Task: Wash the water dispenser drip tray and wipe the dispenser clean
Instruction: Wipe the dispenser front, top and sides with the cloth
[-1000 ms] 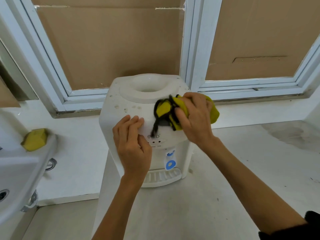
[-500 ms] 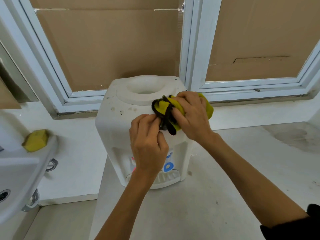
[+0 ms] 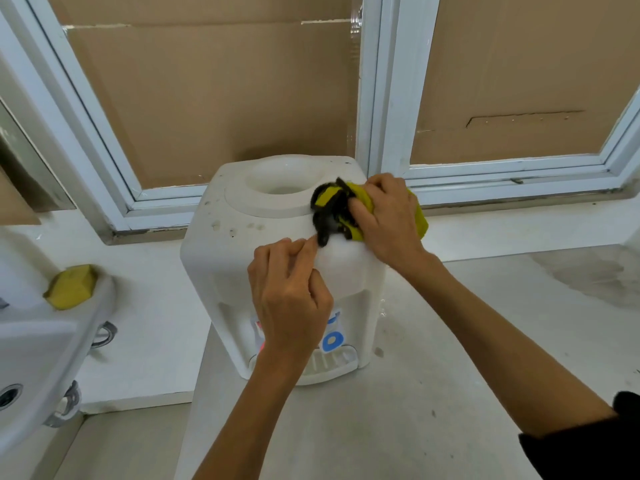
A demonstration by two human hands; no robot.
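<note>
A white water dispenser (image 3: 277, 244) stands on a pale counter (image 3: 433, 393), in front of a window frame (image 3: 377, 98) whose panes are covered with brown cardboard (image 3: 214, 98). Its top has a round opening and some small dirty spots on the left part. The drip tray (image 3: 329, 370) sits in its place at the bottom front of the dispenser, partly hidden behind the left wrist.

The right hand (image 3: 388, 220) presses a bunched yellow and black cloth (image 3: 339, 211) on the top right corner of the dispenser; the fingers are closed around the cloth. The left hand (image 3: 291, 299) is in front of the dispenser with the fingers curled narrow, and the fingertips (image 3: 310, 242) are just beside the dark hanging end of the cloth. I cannot tell if they pinch it or only touch it.

On the left, a yellow sponge (image 3: 71, 287) lies on the rim of a white sink (image 3: 41, 341), well apart from the dispenser.
</note>
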